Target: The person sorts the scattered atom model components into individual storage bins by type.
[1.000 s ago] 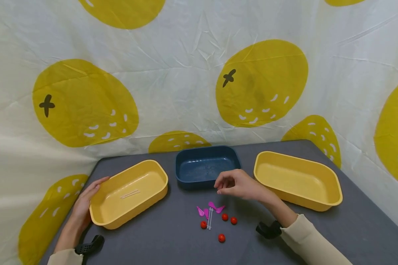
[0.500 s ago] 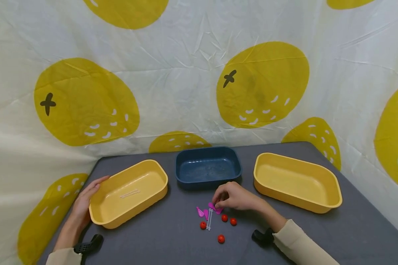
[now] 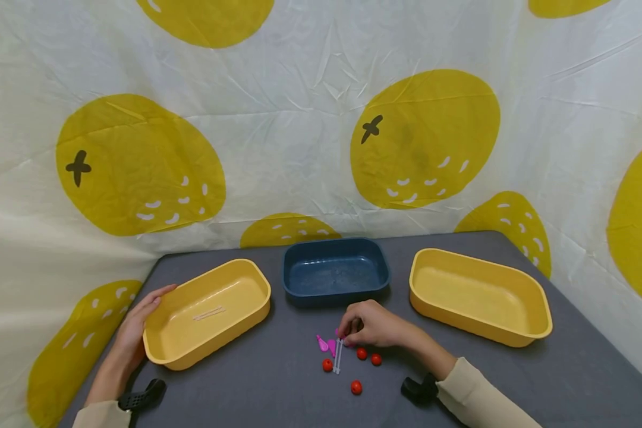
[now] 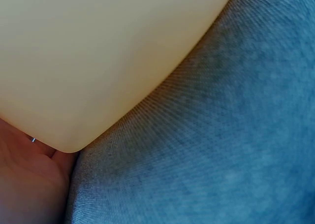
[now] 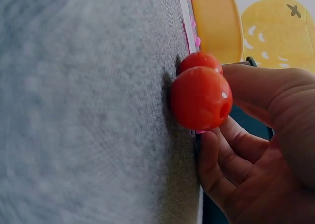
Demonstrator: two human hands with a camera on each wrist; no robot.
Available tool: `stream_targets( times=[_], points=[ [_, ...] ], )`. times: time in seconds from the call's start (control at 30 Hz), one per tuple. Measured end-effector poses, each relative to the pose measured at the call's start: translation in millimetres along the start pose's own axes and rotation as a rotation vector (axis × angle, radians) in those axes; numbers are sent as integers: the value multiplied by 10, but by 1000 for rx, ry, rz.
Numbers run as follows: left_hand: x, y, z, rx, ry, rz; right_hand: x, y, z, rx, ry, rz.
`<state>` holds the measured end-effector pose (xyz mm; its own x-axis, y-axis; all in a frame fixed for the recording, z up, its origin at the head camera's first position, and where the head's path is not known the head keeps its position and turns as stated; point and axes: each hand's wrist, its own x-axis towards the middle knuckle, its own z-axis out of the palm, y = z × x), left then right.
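Observation:
My left hand (image 3: 136,330) rests with fairly straight fingers along the outer left side of a yellow bin (image 3: 251,321), which holds two thin pale sticks (image 3: 210,313). Its palm shows beside the bin wall in the left wrist view. At the table's middle, my right hand (image 3: 377,324) pinches a small pink teardrop-shaped piece, mostly covered by thumb and forefinger. Other pink teardrop-shaped pieces (image 3: 322,343) lie to its left. Thin whitish sticks with notched ends (image 3: 337,356) lie by the fingertips. Several red beads (image 3: 356,387) lie around them; one bead (image 5: 202,98) looms large in the right wrist view.
A dark blue bin (image 3: 334,297) stands at the back centre, just beyond my right hand. Another yellow bin (image 3: 476,324) stands to the right. The grey tabletop (image 3: 278,380) meets a white curtain with yellow fruit prints (image 3: 299,160) behind.
My right hand has come down from in front of the blue bin to the pink pieces, and its fingers have closed on the right-hand one. My left hand stays at the yellow bin.

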<state>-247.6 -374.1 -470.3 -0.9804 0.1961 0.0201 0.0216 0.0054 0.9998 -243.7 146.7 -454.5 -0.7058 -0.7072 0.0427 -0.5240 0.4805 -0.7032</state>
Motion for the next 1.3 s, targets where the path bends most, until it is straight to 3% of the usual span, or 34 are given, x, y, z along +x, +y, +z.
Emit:
stream_targets(
  times=[0.43,0.7,1.3],
  points=[
    [-7,-5,-1,3,16,-11,-2,-25,1,-39,-12,27],
    [-11,-11,6,-29,-10,3,-10,-18,-22,-47,-32,-44],
    [-12,4,15,-8,2,-9,-14,-29,0,-108,-39,-77]
  ],
)
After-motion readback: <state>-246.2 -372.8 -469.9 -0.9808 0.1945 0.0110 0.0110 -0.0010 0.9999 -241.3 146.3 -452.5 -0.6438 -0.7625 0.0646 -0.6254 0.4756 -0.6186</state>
